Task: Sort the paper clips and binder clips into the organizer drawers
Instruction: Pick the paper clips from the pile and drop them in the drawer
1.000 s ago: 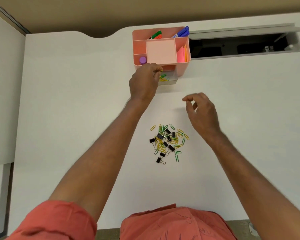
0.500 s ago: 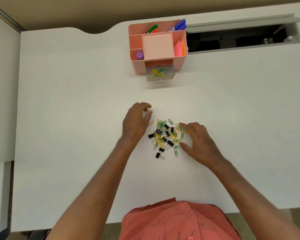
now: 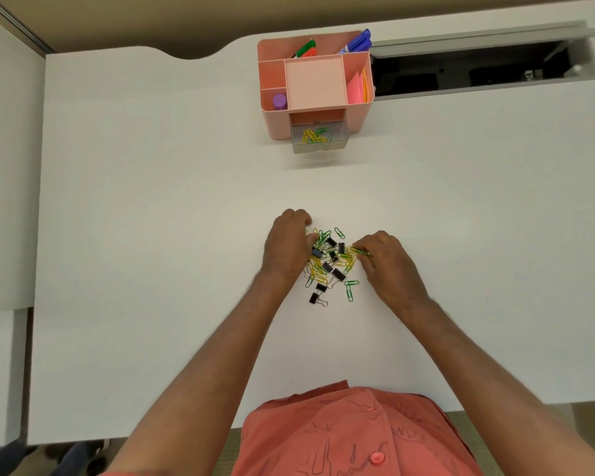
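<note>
Both hands, left hand (image 3: pixel 285 247) and right hand (image 3: pixel 387 262), curl their fingers onto paper clips (image 3: pixel 352 251) in the pile (image 3: pixel 328 261), probably to carry them to the open drawer (image 3: pixel 318 137).

Pile of clips (image 3: pixel 330 262): its left edge lies under the left hand (image 3: pixel 285 250) and its right edge under the right hand (image 3: pixel 385 266); fingertips of both hands curl out of sight, so whether either holds a clip cannot be told. Count of clips in the pile: too tangled to tell. Organizer (image 3: pixel 315 85), beyond the pile: interior behind the open drawer (image 3: pixel 319 137) is in shadow; marker (image 3: pixel 356 42) bodies are sunk below the rim. Counter (image 3: pixel 152 201): near edge is covered by the person's shirt (image 3: pixel 351 438); forearms are cut off by the bottom edge.
</note>
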Available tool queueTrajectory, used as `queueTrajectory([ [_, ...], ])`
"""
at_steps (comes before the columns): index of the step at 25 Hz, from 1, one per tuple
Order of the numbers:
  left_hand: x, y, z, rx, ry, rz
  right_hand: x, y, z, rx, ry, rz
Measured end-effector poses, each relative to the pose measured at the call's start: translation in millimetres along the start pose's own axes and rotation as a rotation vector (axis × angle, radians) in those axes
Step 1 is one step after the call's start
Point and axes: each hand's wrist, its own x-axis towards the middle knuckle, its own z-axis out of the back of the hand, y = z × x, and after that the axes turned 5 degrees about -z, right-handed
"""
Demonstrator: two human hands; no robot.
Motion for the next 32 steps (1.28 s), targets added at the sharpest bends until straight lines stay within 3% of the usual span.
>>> queueTrajectory([
  [10,11.5,-6.0,7.0,0.112,0.100,0.014,12.5,5.0,4.8,0.029,0.033,-0.101],
  [16,9.7,2.3,10.2,0.051,0.124,-0.051,28.2,12.3,30.5,0.497,0.100,-0.312],
  [19,10.1,9.5,14.0,-0.065,0.104,-0.030,51.0,40.0,62.5,0.626,0.027,-0.239],
  [24,9.2,10.1,28.1,-0.441,-0.015,0.144,125.9,107.3,100.6,0.255,-0.221,0.125],
  [28,12.8,-2.1,54.6,-0.593,-0.165,0.106,171.4,127.0,90.5,-0.169,-0.142,0.229],
  [32,42.0,-17.9,86.1,-0.567,-0.343,-0.001,178.0,121.0,81.3,-0.188,-0.125,0.260],
])
